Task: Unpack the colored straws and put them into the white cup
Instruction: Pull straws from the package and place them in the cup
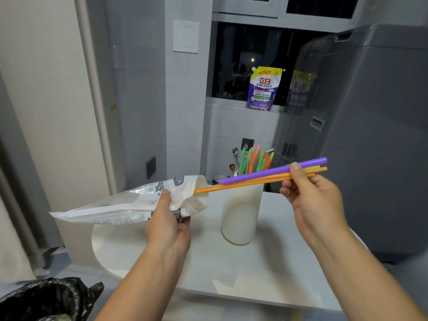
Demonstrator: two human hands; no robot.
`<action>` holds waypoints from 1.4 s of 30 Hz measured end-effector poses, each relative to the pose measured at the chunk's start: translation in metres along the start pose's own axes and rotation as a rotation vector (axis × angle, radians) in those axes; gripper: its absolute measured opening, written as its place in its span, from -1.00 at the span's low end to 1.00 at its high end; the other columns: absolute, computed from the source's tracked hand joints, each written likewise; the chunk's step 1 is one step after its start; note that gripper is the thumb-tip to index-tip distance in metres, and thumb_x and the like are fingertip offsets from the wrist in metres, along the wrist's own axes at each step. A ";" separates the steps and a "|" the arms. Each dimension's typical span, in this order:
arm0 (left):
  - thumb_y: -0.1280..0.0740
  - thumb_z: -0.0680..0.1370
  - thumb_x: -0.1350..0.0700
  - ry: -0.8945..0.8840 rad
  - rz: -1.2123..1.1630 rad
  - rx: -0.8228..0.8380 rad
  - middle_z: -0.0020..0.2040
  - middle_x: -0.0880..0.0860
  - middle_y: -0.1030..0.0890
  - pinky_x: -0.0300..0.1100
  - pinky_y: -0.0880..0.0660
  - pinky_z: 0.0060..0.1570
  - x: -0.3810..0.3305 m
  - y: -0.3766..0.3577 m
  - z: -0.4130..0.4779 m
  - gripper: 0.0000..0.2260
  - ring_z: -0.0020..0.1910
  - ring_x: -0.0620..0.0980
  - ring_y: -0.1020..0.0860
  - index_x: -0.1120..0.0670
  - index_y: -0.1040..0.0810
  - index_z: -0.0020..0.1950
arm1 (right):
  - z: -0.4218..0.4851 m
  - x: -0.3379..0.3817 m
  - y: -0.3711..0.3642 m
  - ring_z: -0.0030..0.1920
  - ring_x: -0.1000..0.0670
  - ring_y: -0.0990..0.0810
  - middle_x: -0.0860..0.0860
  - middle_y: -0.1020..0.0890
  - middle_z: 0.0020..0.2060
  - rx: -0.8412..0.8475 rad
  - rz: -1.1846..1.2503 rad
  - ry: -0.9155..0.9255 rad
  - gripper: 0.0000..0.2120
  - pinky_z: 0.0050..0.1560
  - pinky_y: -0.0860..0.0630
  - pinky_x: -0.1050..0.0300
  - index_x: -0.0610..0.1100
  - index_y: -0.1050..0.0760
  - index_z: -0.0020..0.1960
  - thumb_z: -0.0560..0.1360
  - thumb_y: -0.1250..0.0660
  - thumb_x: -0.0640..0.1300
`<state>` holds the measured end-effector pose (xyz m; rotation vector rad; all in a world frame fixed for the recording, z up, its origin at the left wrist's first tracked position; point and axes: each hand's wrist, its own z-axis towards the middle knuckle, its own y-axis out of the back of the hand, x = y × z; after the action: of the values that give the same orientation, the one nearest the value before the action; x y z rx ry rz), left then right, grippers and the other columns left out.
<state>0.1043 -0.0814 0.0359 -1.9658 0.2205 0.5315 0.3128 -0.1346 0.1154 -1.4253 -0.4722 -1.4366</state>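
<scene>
My left hand grips a white printed straw bag near its open mouth and holds it level above the table. My right hand pinches a small bunch of straws, purple, orange and yellow-green. Their left tips still sit at the bag's mouth, and the bunch crosses in front of the cup's top. The tall white cup stands on the table between my hands. Several green, red, orange and yellow straws stick up out of it.
The white table carries the cup. A grey washing machine rises at the right. A purple detergent pouch leans on the window sill behind. A black bin bag lies at the lower left.
</scene>
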 end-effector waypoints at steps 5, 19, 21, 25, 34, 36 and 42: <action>-0.45 0.63 0.09 -0.008 0.004 -0.046 0.28 0.04 -0.71 -0.25 -0.66 -0.34 0.000 0.002 0.002 -0.65 0.01 -0.04 -0.71 0.11 -0.57 0.41 | 0.009 0.021 0.012 -0.43 0.14 -0.53 0.06 -0.55 -0.45 -0.026 -0.008 0.002 -0.81 -0.32 -0.57 0.30 -0.18 -0.59 -0.18 0.59 -0.36 -0.16; -0.44 0.64 0.11 0.037 -0.002 -0.009 0.25 0.03 -0.71 -0.29 -0.59 -0.42 0.013 0.002 -0.004 -0.61 -0.07 -0.07 -0.69 0.13 -0.56 0.46 | 0.014 0.074 0.032 -0.36 0.11 -0.57 0.05 -0.58 -0.40 -0.092 -0.109 0.271 -0.80 -0.21 -0.58 0.29 -0.13 -0.59 -0.19 0.60 -0.36 -0.12; -0.44 0.64 0.12 0.048 -0.006 0.002 0.28 0.05 -0.71 -0.26 -0.62 -0.39 0.016 0.002 -0.006 -0.63 0.01 -0.04 -0.71 0.13 -0.57 0.45 | 0.014 0.078 0.032 -0.35 0.10 -0.57 0.00 -0.57 -0.36 -0.100 -0.145 0.305 -0.80 -0.21 -0.58 0.29 -0.12 -0.59 -0.19 0.60 -0.36 -0.12; -0.43 0.64 0.14 0.065 0.002 0.014 0.26 0.06 -0.72 -0.24 -0.64 -0.38 0.021 0.003 -0.011 -0.64 0.04 -0.02 -0.71 0.12 -0.57 0.44 | 0.015 0.086 0.035 -0.41 0.12 -0.59 0.07 -0.61 -0.46 -0.128 -0.230 0.346 -0.80 -0.22 -0.60 0.25 -0.11 -0.59 -0.19 0.59 -0.37 -0.10; -0.42 0.64 0.14 0.074 0.015 0.044 0.25 0.04 -0.73 -0.23 -0.65 -0.37 0.025 0.005 -0.013 -0.65 0.12 -0.01 -0.72 0.10 -0.57 0.44 | 0.015 0.088 0.033 -0.45 0.12 -0.63 0.12 -0.63 -0.50 -0.152 -0.399 0.372 -0.79 -0.05 -0.67 -0.06 -0.06 -0.60 -0.23 0.58 -0.39 -0.05; -0.42 0.64 0.14 0.075 0.025 0.041 0.24 0.04 -0.73 -0.22 -0.66 -0.35 0.026 0.005 -0.012 -0.65 0.13 0.00 -0.72 0.10 -0.58 0.43 | 0.015 0.090 0.030 -0.45 0.12 -0.63 0.13 -0.63 -0.50 -0.151 -0.415 0.386 -0.79 -0.06 -0.67 -0.05 -0.05 -0.60 -0.23 0.58 -0.38 -0.06; -0.42 0.64 0.15 0.074 0.033 0.055 0.22 0.04 -0.74 -0.19 -0.70 -0.29 0.026 0.005 -0.013 -0.68 0.08 -0.02 -0.73 0.08 -0.59 0.41 | 0.015 0.094 0.021 -0.44 0.08 -0.66 0.04 -0.64 -0.46 -0.134 -0.491 0.407 -0.79 -0.11 -0.69 0.00 -0.07 -0.61 -0.23 0.57 -0.39 -0.06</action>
<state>0.1288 -0.0931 0.0250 -1.9326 0.3120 0.4695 0.3574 -0.1661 0.1964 -1.1135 -0.4896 -2.1318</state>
